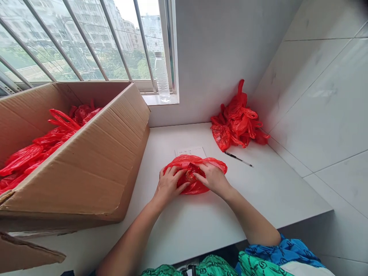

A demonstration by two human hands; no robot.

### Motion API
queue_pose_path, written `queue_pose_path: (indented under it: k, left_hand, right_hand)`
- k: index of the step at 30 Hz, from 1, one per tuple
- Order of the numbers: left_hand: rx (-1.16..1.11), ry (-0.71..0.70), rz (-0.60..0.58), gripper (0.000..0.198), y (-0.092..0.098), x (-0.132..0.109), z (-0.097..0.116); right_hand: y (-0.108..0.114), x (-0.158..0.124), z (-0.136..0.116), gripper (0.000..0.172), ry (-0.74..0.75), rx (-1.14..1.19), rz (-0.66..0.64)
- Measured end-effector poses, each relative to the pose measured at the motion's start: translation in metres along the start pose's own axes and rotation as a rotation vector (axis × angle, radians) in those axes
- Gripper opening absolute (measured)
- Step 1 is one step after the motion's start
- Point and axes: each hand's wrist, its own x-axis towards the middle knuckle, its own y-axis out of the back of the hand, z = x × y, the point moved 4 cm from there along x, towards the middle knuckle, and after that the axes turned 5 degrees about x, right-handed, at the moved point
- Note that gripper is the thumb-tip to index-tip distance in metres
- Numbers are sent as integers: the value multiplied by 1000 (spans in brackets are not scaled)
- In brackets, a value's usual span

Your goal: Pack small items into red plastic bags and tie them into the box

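Head view: the left hand [171, 186] and right hand [212, 178] lay half-curled, gripping folds of a red bag [184, 160] pressed flat on the table [184, 237].

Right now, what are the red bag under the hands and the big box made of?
The red bag looks like thin, glossy plastic: it has lots of sharp wrinkles and shiny spots. The big box looks like plain brown cardboard, dull rather than shiny, with faint ribs showing along its flaps.

Bright red plastic bag [196, 188], white countertop [258, 195]
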Motion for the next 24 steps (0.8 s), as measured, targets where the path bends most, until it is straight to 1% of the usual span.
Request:
queue_pose_path:
  k: [2,4,7,9,11,13,15,18,20,24]
  left_hand:
    - [-33,-26,20,35,-1,0,3]
    - [-73,-52,38,33,0,-1,6]
    - [-111,-80,55,36,4,-1,8]
    - [-114,-62,70,42,7,-1,4]
    - [-99,-15,77,48,9,0,-3]
    - [-79,21,60,48,9,0,-10]
    - [-64,20,22,45,9,1,-13]
    - [-41,-23,-29,42,8,0,-11]
    - [-31,-57,-51,37,9,0,-8]
    - [-26,-98,-71,17,9,0,-3]
  right_hand:
    - [-3,1,5,35,-26,8,-16]
    - [-2,1,6,33,-36,51,-44]
    - [6,0,4,20,-33,239,-118]
    - [13,-1,5,19,-69,410,-145]
    - [20,-1,10,20,-147,513,-102]
    - [26,-1,17,21,-222,527,-14]
    - [28,0,22,22,-254,538,50]
    - [24,1,25,23,-251,639,79]
    - [23,1,25,22,-243,683,125]
    - [25,0,23,20,-188,630,247]
